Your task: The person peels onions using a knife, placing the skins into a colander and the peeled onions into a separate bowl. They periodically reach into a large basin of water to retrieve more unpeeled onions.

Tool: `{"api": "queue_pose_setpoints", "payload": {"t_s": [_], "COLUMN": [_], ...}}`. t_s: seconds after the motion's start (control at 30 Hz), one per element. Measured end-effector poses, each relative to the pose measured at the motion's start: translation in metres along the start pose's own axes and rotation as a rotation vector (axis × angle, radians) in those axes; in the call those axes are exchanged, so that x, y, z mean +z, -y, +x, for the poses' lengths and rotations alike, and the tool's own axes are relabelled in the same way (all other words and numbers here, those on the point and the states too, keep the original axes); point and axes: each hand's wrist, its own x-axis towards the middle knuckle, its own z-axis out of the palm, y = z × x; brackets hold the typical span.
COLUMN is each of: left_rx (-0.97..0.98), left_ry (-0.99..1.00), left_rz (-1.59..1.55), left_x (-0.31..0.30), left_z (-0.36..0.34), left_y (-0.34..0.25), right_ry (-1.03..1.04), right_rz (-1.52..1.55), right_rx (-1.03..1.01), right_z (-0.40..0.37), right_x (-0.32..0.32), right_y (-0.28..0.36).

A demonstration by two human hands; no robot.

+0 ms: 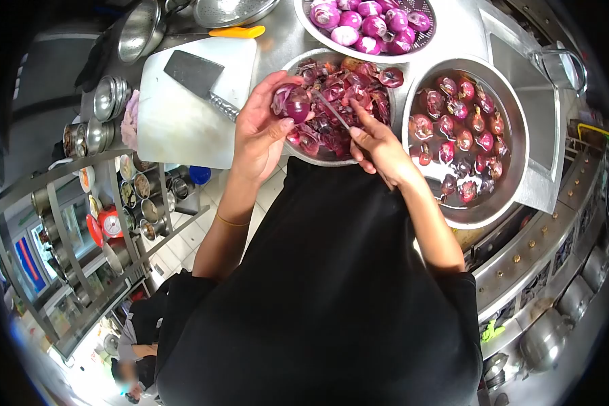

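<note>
A red onion (292, 103) rests in my left hand (260, 125), fingers and thumb curled around it. My right hand (380, 145) grips a small knife (333, 110), its narrow blade angled toward the onion. Both hands are over a metal bowl (318, 161) heaped with dark red onion skins (335, 84). Beyond it, a white-rimmed colander (308, 24) holds several peeled purple onions (374, 27). To the right is a large metal basin (519, 128) of water, where several onions with brown-red skins (464, 140) float.
On the left, a cleaver (193, 70) lies across a white cutting board (172, 132). A yellow-handled utensil (237, 32) sits behind the board. Past the basin there is a metal sink (538, 111). A rack (61, 210) and another person (142, 338) are at lower left.
</note>
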Motion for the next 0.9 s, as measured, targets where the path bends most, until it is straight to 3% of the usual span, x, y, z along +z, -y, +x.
{"api": "queue_pose_setpoints", "payload": {"t_s": [0.1, 0.17, 0.23, 0.27, 0.37, 0.47, 0.7, 0.77, 0.9], "left_rx": [0.071, 0.129, 0.118, 0.114, 0.081, 0.064, 0.014, -0.001, 0.001], "left_ry": [0.0, -0.046, -0.051, -0.057, -0.03, -0.018, 0.038, 0.061, 0.118], "left_rz": [0.155, 0.165, 0.157, 0.161, 0.179, 0.168, 0.169, 0.161, 0.157], "left_x": [-0.005, -0.007, -0.01, -0.012, -0.017, -0.018, -0.027, -0.029, -0.034], "left_z": [0.003, 0.004, 0.005, 0.005, 0.005, 0.008, 0.011, 0.013, 0.018], "left_y": [0.0, -0.002, -0.006, -0.009, -0.013, -0.013, -0.014, -0.015, -0.015], "right_ry": [-0.13, -0.119, -0.083, -0.168, -0.361, -0.353, -0.451, -0.481, -0.487], "right_rz": [-0.644, -0.659, -0.396, -0.18, -0.411, -0.616, -0.669, -0.68, -0.536], "right_rx": [-0.352, -0.33, -0.226, -0.198, -0.373, -0.497, -0.482, -0.564, -0.365], "right_z": [-0.002, -0.009, -0.015, -0.019, -0.031, -0.04, -0.035, -0.032, -0.032], "right_x": [0.006, 0.007, 0.007, 0.011, 0.033, 0.061, 0.09, 0.097, 0.1], "right_y": [-0.008, 0.001, 0.009, 0.011, 0.03, 0.042, 0.028, 0.023, 0.029]}}
